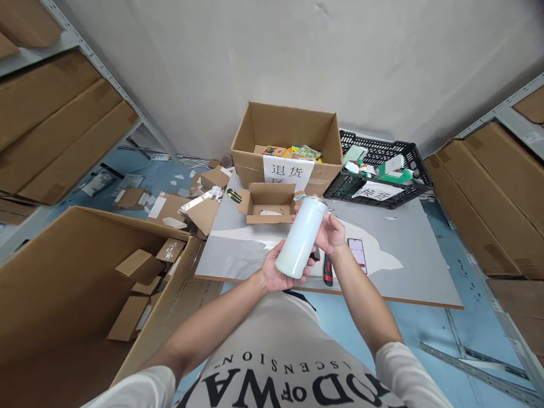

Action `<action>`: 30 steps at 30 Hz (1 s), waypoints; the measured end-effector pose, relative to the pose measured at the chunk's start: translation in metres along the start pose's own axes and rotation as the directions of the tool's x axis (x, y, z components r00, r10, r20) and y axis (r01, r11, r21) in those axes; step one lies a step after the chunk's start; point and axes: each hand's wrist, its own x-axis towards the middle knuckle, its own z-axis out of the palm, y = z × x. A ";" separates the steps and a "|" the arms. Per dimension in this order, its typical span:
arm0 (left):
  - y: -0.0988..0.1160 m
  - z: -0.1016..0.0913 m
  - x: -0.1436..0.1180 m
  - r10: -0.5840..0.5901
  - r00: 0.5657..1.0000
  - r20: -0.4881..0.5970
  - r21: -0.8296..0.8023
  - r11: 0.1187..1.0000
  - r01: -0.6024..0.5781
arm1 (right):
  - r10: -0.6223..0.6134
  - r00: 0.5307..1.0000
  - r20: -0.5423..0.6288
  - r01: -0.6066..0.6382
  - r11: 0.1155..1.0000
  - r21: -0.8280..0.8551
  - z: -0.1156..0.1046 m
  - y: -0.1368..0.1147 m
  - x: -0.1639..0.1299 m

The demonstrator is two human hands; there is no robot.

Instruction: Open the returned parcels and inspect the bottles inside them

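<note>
The pale tumbler (pixel 301 237) hung above the table's (pixel 416 266) near edge, its long axis tilted from 7 o'clock up to 1 o'clock. The left hand (pixel 274 272) cupped the base, fingers wrapped around it, while the right hand (pixel 329 233) gripped the upper body from 3 o'clock, just below the rim.

item: pale mint-white cylindrical insulated bottle (pixel 301 237), glossy smooth finish
top: clear lid with a thin loop, pointing away from the person, up-right in view
pose: tilted, lid end higher and farther, base end lower and nearer
support: held in the air above the grey bench (pixel 408 272); left hand (pixel 275 273) cups the base, right hand (pixel 329 233) grips the upper body
state: lid on, no visible dents
</note>
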 end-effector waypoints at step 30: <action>-0.005 -0.010 0.007 0.454 0.886 -0.094 0.444 0.816 -0.370 | 0.092 0.994 -0.060 -0.082 0.985 0.149 -0.014 -0.019 -0.006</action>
